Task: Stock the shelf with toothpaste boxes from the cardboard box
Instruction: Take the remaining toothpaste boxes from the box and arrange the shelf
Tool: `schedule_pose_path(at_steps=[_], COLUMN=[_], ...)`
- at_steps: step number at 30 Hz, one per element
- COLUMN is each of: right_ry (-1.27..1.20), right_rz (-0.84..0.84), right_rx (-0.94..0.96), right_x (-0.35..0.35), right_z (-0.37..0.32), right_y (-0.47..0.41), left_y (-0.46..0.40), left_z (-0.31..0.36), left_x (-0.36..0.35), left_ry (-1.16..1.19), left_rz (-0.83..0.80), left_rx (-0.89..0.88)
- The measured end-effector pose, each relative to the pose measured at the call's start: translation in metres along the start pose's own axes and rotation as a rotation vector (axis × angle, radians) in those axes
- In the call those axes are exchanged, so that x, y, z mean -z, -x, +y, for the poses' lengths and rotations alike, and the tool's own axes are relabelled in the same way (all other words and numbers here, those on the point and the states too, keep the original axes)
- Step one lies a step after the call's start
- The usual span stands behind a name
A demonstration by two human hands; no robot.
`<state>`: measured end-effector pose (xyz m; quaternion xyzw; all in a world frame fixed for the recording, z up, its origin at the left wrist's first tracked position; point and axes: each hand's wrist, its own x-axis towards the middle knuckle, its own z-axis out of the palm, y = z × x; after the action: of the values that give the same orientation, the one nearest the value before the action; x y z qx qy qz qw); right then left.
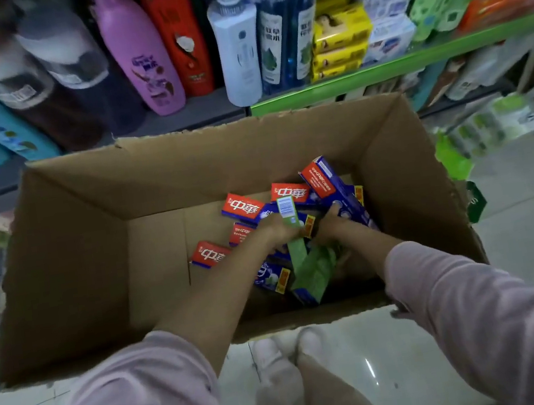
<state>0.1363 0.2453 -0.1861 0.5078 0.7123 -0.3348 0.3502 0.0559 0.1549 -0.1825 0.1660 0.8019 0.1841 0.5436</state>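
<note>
both my arms reach into the cardboard box [83,236]. my left hand [278,230] grips a green toothpaste box [292,229]; my right hand [329,224] holds a blue toothpaste box [336,188]. shampoo bottles [138,48] line the shelf [377,71] beyond.

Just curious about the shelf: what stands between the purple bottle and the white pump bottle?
In the head view, a red bottle stands between the purple bottle and the white pump bottle.
</note>
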Motion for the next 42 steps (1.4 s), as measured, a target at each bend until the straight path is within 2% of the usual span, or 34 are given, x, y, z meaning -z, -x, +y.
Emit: schedule_pose_path(at_steps=[4, 9, 13, 16, 19, 23, 29, 32, 37, 39, 42], right_ry=[-0.245, -0.444, -0.442, -0.485, -0.615, -0.644, -0.756, -0.801, -1.017, -1.036, -0.940], right_rz=[-0.050, -0.049, 0.026, 0.019, 0.052, 0.025, 0.042, 0.011, -0.256, -0.304, -0.332], right_rx=[0.030, 0.319, 0.399, 0.512, 0.595, 0.754, 0.932, 0.997, 0.963, 0.985, 1.055], right_x=[0.003, 0.012, 0.013, 0.018, 0.029, 0.044, 0.060, 0.070, 0.077, 0.073, 0.065], right_z=[-0.003, -0.013, -0.023, -0.023, -0.023, -0.035, -0.091, -0.126, -0.187, -0.215, -0.259], right_y=[0.001, 0.015, 0.020, 0.023, 0.039, 0.073, 0.138, 0.174, 0.232, 0.253, 0.277], left_y=[0.000, 0.001, 0.013, 0.018, 0.027, 0.059, 0.130, 0.172, 0.237, 0.249, 0.267], left_z=[-0.006, -0.010, -0.019, -0.022, -0.019, -0.011, -0.012, -0.014, -0.023, -0.033, -0.051], left_x=[-0.003, -0.003, 0.001, 0.011, 0.023, 0.047, 0.090, 0.126, 0.192, 0.219, 0.266], left_ry=[0.158, 0.286, 0.685, 0.736, 0.771, 0.833, 0.845, 0.749, 0.663, 0.586, 0.460], left_rz=[-0.017, 0.010, -0.079, -0.068, 0.040, 0.299, 0.546, 0.686, 0.891, 0.976, 1.090], left_rx=[0.064, 0.049, 0.068, -0.009, -0.123, -0.311, -0.553, -0.636, -0.665, -0.657, -0.648])
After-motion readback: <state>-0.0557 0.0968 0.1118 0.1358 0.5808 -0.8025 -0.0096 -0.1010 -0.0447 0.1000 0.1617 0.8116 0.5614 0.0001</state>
